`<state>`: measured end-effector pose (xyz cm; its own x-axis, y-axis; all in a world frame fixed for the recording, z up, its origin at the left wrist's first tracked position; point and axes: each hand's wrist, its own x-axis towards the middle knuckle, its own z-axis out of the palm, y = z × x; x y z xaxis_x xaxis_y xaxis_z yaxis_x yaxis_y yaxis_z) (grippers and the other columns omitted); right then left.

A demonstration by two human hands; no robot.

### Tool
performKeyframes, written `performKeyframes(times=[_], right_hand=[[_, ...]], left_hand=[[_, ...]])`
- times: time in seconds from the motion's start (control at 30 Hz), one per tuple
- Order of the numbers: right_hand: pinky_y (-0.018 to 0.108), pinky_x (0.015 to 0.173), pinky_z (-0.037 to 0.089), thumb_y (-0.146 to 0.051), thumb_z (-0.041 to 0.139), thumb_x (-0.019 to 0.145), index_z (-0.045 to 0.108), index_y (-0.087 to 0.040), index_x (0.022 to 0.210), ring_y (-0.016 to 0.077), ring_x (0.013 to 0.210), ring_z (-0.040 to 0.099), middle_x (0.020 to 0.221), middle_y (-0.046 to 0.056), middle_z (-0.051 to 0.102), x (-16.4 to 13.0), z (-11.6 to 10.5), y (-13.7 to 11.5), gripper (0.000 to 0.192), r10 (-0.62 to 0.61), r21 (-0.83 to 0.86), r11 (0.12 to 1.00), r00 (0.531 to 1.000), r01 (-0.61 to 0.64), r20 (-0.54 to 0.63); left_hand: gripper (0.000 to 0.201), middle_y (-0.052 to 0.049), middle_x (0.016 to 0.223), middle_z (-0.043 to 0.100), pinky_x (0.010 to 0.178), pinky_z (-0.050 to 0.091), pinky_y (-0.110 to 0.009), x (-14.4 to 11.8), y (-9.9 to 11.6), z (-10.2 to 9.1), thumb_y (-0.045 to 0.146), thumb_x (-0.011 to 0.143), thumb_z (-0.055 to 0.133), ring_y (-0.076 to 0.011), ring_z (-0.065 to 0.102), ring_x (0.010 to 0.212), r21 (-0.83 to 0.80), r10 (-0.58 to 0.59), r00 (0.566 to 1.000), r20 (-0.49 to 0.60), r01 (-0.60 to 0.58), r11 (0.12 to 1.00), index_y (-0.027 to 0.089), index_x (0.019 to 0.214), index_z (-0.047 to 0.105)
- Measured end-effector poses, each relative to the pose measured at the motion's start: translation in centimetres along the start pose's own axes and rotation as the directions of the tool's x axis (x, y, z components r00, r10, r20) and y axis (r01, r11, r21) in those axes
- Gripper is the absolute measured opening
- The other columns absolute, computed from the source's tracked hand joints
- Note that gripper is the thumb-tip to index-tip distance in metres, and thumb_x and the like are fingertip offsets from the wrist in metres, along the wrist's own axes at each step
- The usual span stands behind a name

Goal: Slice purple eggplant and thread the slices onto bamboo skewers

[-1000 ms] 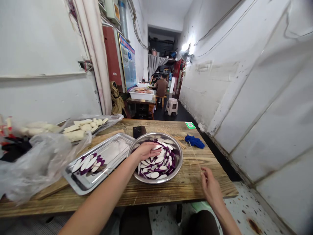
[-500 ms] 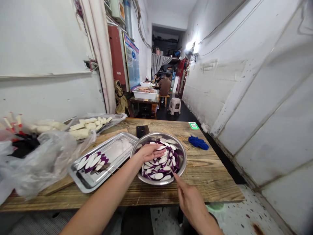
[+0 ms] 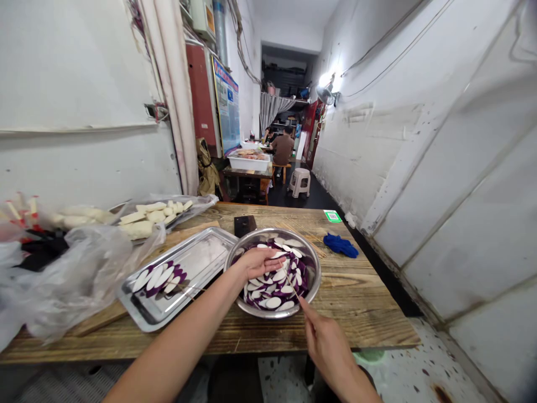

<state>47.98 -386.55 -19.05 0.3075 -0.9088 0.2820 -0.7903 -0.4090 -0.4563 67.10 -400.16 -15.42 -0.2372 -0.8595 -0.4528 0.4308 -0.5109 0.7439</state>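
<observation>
Brown wood-grain tabletop (image 3: 361,296); right hand (image 3: 329,338) pinches a thin wooden skewer (image 3: 292,284) between its fingers, probably stiff, best held rearward; left hand (image 3: 257,263) has fingers loosely extended, grip unclear, over oval purple-skinned white slices (image 3: 273,303), likely light, soft, slippery, in a round steel bowl (image 3: 277,314) beneath; leftward, a rectangular metal tray (image 3: 205,246) holds similar slices (image 3: 161,276).

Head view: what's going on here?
A person is working with purple-edged white slices in a metal bowl on a wooden table. The left hand is in the bowl, over the slices; whether it grips one is unclear. The right hand holds a thin stick, its far end toward the left hand's fingers. Beside the bowl, a metal tray holds overlapping similar slices with sticks protruding.
</observation>
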Motion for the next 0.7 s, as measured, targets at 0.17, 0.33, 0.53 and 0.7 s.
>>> performKeyframes(times=[0.17,0.33,0.53,0.7], right_hand=[[0.02,0.056,0.046,-0.025,0.031,0.087,0.049,-0.012,0.121,0.0154,0.054,0.063,0.064,0.01,0.068,0.02,-0.12,-0.14,0.04,0.014,0.015,1.0,1.0,-0.014,-0.007],[0.02,0.057,0.046,-0.025,0.032,0.087,0.049,-0.014,0.121,0.0159,0.055,0.063,0.065,0.01,0.068,0.03,-0.28,-0.3,0.04,0.028,0.014,1.0,1.0,-0.028,-0.011],[0.023,0.058,0.046,-0.013,0.028,0.083,0.046,-0.009,0.123,0.018,0.059,0.064,0.07,0.012,0.069,0.17,-0.51,-0.53,0.044,0.04,-0.014,0.999,0.997,-0.039,0.067],[0.025,0.054,0.045,-0.011,0.027,0.082,0.045,-0.007,0.123,0.0195,0.055,0.063,0.068,0.012,0.068,0.31,-0.52,-0.77,0.045,0.045,-0.036,0.998,0.996,-0.042,0.083]], left_hand=[[0.007,-0.015,0.084,0.063,0.083,0.047,-0.04,-0.19,-0.01,0.14,0.002,0.073,0.053,-0.0262,0.06,0.09,0.009,0.001,1.0,0.015,-0.002,1.0,0.006,0.079,0.054],[0.006,-0.015,0.081,0.063,0.083,0.047,-0.041,-0.24,0.0,0.19,0.001,0.072,0.054,-0.0269,0.06,0.089,0.01,0.011,1.0,0.009,-0.011,1.0,0.005,0.077,0.054],[0.007,-0.015,0.082,0.063,0.084,0.046,-0.042,0.0,-0.19,-0.05,0.001,0.071,0.055,-0.0265,0.06,0.089,0.017,0.018,0.999,0.035,-0.018,1.0,0.006,0.077,0.055],[0.007,-0.014,0.081,0.064,0.084,0.046,-0.041,0.4,-0.41,-0.49,0.002,0.071,0.056,-0.0272,0.059,0.091,0.021,0.019,0.996,0.092,-0.021,1.0,0.005,0.077,0.055]])
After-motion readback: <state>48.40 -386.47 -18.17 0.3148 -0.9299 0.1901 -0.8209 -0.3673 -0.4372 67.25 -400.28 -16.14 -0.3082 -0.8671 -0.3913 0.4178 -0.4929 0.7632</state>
